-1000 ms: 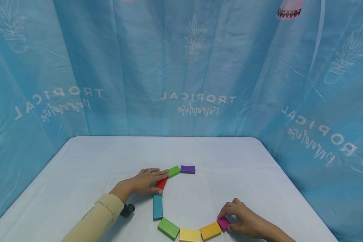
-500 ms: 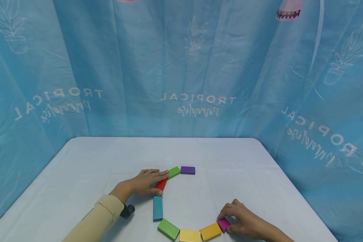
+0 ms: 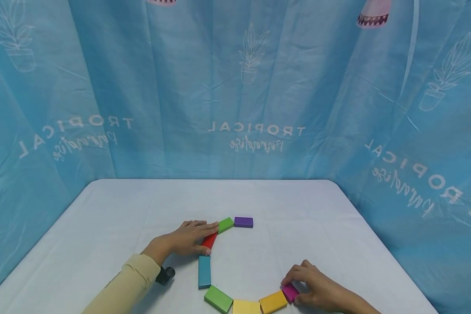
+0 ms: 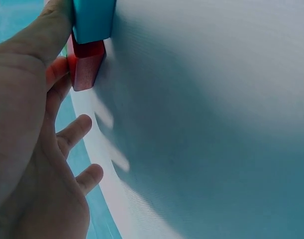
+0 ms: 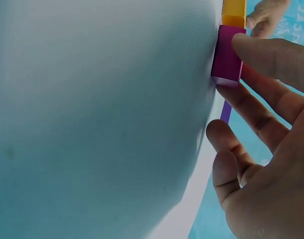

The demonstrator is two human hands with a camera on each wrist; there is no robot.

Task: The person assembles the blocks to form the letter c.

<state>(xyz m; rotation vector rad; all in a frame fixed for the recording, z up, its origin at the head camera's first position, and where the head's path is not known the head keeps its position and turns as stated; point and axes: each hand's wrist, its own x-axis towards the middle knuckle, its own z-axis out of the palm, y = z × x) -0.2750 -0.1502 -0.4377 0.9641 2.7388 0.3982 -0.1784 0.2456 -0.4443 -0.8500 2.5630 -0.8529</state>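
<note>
Several coloured rectangular blocks lie in a curved line on the table. My left hand (image 3: 190, 238) rests over the red block (image 3: 209, 241), fingers stretched toward the upper green block (image 3: 225, 225) and thumb by the teal block (image 3: 204, 272). In the left wrist view, the red block (image 4: 87, 67) shows beyond the teal block (image 4: 93, 21), with two fingers spread apart below. At the line's right end, my right hand (image 3: 315, 287) pinches the magenta block (image 3: 290, 292) between thumb and fingers. That magenta block (image 5: 228, 55) meets the orange block (image 5: 234, 12) in the right wrist view.
A purple block (image 3: 244, 222) ends the line at the far side. Nearer, a lower green block (image 3: 218, 298), a yellow block (image 3: 246, 307) and an orange block (image 3: 273, 302) continue the curve. A blue printed curtain (image 3: 255, 100) hangs around the white table (image 3: 141, 205).
</note>
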